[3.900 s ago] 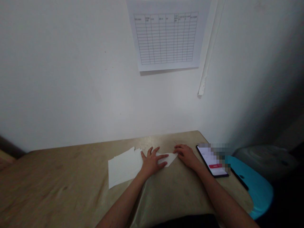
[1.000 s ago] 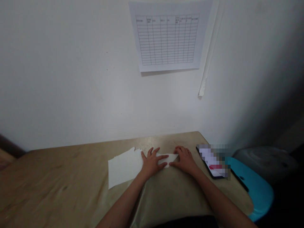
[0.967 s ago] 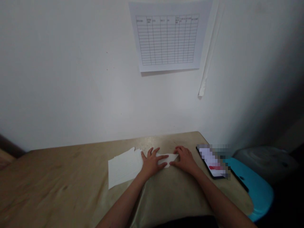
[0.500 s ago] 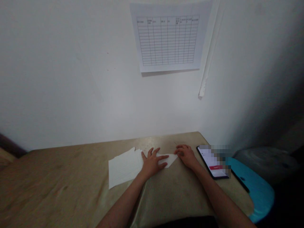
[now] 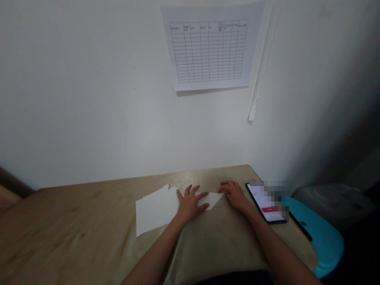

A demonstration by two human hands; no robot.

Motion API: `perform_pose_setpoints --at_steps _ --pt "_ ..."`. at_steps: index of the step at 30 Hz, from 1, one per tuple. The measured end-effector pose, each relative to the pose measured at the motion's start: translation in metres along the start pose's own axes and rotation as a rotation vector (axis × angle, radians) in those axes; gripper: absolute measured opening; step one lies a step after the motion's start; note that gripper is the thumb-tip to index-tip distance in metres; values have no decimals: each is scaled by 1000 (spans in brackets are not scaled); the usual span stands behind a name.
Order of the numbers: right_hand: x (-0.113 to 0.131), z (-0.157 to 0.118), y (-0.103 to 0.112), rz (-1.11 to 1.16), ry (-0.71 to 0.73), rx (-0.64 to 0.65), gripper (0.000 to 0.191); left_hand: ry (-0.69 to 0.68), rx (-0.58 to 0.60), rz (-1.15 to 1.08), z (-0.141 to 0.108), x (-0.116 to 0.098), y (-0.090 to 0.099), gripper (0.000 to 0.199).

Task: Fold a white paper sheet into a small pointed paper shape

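Since one second ago, the bare right hand [image 5: 235, 195] has moved its thumb up from the bottom edge of the small, white, pointed piece of paper [image 5: 211, 201] to near its tip. That paper lies on the brown table [image 5: 86, 221], low in the middle of the frame. The bare left hand [image 5: 189, 206] rests on it, its grip spread wide. The right grip is curled by the tip; I cannot tell if it pinches. A big white paper sheet with a ragged top [image 5: 156, 211] lies to the left, and a flat black phone with a lit screen [image 5: 261, 202] at lower right.
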State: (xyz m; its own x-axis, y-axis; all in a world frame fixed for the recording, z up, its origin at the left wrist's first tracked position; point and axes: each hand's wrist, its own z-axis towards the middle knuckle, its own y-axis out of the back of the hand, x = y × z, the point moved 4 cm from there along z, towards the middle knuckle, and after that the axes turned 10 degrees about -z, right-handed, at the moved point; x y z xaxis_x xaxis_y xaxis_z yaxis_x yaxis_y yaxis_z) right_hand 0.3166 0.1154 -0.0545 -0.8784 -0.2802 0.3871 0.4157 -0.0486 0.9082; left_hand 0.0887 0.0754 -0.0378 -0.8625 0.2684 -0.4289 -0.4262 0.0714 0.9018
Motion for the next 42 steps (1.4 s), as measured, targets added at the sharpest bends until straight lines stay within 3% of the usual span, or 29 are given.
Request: perform_pose_setpoints --at_steps 6,13,18,25,37,42 --pt "8 -11 9 32 89 -1 26 -27 -98 0 -1 -3 5 48" --pt "16 -15 13 68 106 -10 26 -41 -192 -54 0 0 11 22" --pt "15 -13 11 88 114 -18 20 -97 -163 -97 -2 -1 10 18" --pt "19 -16 14 110 141 -2 23 -133 -89 -97 -4 -2 9 47" --pt "23 -15 16 123 189 -4 37 -189 -146 -34 -3 -3 10 33" --pt "22 -13 16 127 186 -47 28 -208 -156 -41 -3 -4 10 26"
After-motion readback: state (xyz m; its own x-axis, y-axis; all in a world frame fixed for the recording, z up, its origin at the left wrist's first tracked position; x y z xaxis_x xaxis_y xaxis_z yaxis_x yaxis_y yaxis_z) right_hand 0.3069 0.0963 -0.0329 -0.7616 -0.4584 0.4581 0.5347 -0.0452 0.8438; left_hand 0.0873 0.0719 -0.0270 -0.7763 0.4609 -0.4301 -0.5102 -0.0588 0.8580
